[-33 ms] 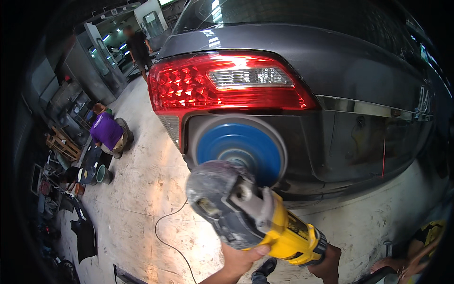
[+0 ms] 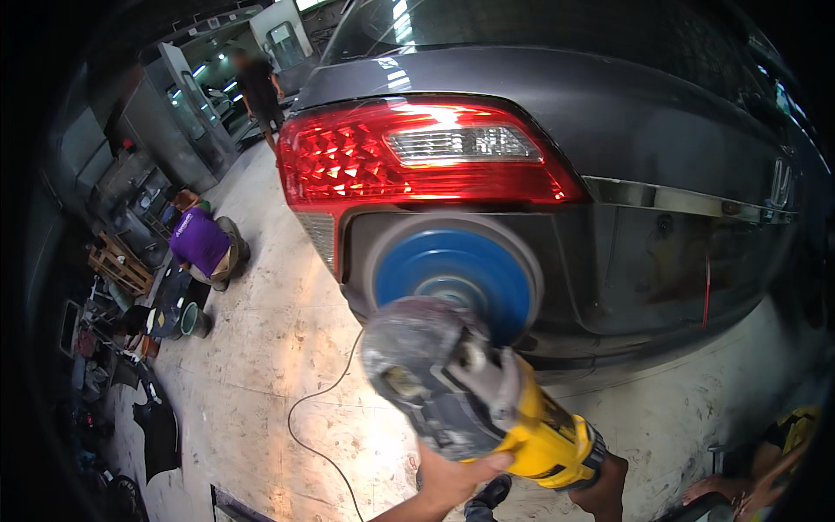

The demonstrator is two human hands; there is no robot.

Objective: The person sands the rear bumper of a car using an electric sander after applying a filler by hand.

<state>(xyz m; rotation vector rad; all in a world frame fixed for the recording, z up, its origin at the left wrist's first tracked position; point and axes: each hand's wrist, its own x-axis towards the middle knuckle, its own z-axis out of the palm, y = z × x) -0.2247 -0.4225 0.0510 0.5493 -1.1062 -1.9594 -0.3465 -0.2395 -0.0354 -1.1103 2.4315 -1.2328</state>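
A yellow and black rotary polisher [image 2: 544,435] is held in front of a dark grey car's rear corner. My left hand [image 2: 457,478] wraps round its underside near the dusty dark head, thumb along the side. At its rear end my right hand [image 2: 602,489] grips the body; the tool hides part of those fingers. The blue backing disc [image 2: 417,265] is blurred by spinning, with a pale pad rim around it. It lies against or just in front of the bumper [image 2: 570,287], directly below the red tail light [image 2: 348,161]; exact contact cannot be told.
A thin cord [image 2: 300,418] curves over the stained pale floor [image 2: 252,374]. At left, a person in a purple shirt [image 2: 202,242] crouches near a bucket [image 2: 193,320] and black car parts [image 2: 156,431]. Another person [image 2: 258,91] stands farther back; someone's hands [image 2: 735,491] show at lower right.
The polisher, its spinning disc and both my hands have shifted slightly right and a little down across the bumper. My grip stays the same.
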